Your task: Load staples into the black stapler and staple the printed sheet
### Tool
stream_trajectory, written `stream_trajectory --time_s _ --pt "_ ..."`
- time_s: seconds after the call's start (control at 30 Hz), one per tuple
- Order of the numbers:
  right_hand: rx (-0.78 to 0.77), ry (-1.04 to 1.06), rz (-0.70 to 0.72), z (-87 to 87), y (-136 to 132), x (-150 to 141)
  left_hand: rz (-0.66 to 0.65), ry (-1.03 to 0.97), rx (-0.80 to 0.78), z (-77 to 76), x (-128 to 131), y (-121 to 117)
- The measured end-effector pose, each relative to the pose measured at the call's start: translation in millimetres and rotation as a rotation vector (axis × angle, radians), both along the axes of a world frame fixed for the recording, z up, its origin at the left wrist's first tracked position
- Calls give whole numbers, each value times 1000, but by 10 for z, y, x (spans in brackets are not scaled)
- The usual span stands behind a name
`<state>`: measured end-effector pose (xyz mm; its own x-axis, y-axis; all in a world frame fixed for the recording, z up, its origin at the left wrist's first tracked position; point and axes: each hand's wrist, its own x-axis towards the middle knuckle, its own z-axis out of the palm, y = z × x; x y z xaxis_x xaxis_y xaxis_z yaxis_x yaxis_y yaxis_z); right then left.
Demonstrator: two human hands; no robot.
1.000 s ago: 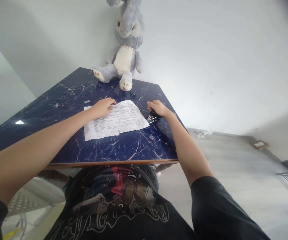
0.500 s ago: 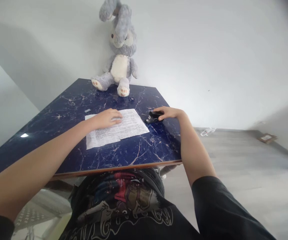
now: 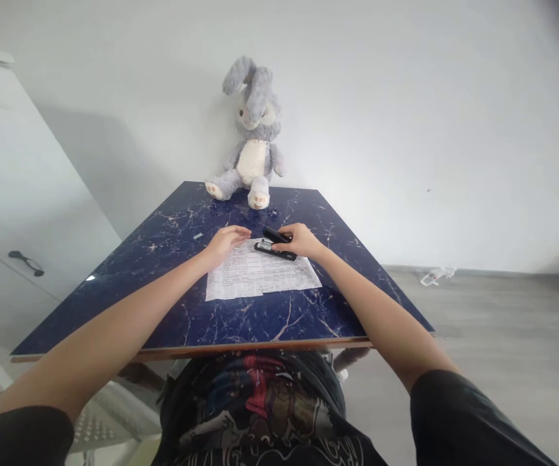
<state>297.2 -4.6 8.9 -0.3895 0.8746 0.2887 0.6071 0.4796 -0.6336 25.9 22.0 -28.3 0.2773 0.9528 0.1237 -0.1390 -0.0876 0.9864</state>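
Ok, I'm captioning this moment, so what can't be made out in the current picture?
All in the head view:
Paper: print too small and blurred to read.
Paper's upper left edge: partly hidden by the left hand.
Stapler: upper arm partly covered by the right hand.
Shirt: lettering cut off by the bottom edge.

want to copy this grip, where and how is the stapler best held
I'd grip the stapler toward its right end, coming from the right: its two arms spread apart at the left, and the right hand holds it that way.
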Motion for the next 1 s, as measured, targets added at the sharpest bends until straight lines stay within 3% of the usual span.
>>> stream_trajectory --time_s 0.07,0.17,0.23,0.5,0.6,0.67,0.8,0.9,1.0 --pt "-73 64 90 -17 9 -8 -2 -60 -50 13 -21 16" --pt "-321 269 275 -14 30 152 5 -50 -50 16 -2 5" --pt "-442 346 320 -27 51 287 6 -37 -45 4 20 -7" --pt "-476 345 341 -141 139 437 11 12 -4 -62 29 22" --pt "-363 338 358 -125 79 331 10 7 -19 -64 30 35" --pt "-235 224 356 -115 26 205 1 4 -25 -64 31 41" --pt "22 -91 245 -130 -47 -57 17 -50 -33 -46 21 33" --pt "235 -105 124 -146 -79 -143 41 -170 -109 13 2 -10" --pt "541 -204 39 -146 -107 -148 -57 -241 -256 105 -12 -90"
